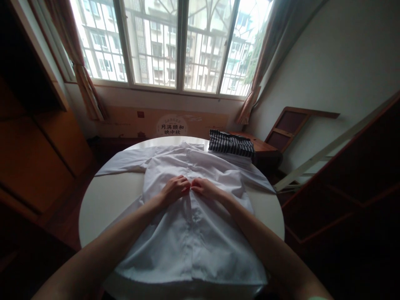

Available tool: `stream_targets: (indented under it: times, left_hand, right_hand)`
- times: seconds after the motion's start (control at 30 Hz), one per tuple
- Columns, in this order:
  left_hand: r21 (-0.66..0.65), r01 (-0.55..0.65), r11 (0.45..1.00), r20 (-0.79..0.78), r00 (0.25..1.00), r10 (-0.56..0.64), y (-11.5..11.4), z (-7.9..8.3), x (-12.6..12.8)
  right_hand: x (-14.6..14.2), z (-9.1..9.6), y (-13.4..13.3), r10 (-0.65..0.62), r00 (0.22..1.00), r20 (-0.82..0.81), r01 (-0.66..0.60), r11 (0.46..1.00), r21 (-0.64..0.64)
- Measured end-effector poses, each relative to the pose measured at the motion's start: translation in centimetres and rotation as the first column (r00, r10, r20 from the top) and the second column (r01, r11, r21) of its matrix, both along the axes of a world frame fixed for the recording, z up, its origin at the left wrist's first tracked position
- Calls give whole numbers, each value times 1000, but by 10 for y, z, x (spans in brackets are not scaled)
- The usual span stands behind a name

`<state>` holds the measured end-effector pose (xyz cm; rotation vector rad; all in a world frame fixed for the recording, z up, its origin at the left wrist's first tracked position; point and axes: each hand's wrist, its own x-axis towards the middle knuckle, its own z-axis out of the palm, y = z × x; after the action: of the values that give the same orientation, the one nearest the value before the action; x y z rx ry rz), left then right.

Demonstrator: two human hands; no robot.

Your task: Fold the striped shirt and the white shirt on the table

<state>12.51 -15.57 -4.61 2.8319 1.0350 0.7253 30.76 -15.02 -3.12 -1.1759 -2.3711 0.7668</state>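
A white long-sleeved shirt (168,250) lies spread on a round white table (96,208), its front up, collar at the far side and hem towards me. Its sleeves reach out to the left and right. At mid-placket my left hand (176,187) is closed, fingertips pinching the fabric edge. Right beside it my right hand (203,187) is closed on the same front strip, its fingers bent inward. The two hands nearly touch. Whatever button sits between the fingertips is too small to make out.
A folded black-and-white striped cloth (231,143) rests at the table's far right edge. Behind stand a brown wooden cabinet (261,143) and a barred window (156,46). A wooden wardrobe (37,166) is on the left, dark furniture (340,196) on the right.
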Motion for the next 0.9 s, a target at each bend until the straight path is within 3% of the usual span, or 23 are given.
stream_targets:
  times: [0.1, 0.4, 0.57, 0.73, 0.9]
  left_hand:
    - [14, 9, 1000, -2, 1000, -9, 1, 0, 1]
    - [32, 32, 999, 45, 998, -34, 1, -1, 2]
    - [-47, 42, 998, 25, 999, -40, 2, 3, 0]
    - [-155, -4, 988, -10, 1000, 3, -14, 23, -1]
    - [-376, 179, 909, -110, 966, -235, -41, 41, 0]
  right_hand:
    - [-2, -1, -1, -26, 1000, 5, 26, 1000, 2]
    - [2, -5, 2, 13, 988, -153, -56, 958, -280]
    - [1, -5, 1, 6, 1000, -27, -9, 994, -109]
    - [1, -9, 1, -22, 1000, 15, 22, 1000, 11]
    - [-2, -10, 2, -72, 994, 79, 73, 997, -12]
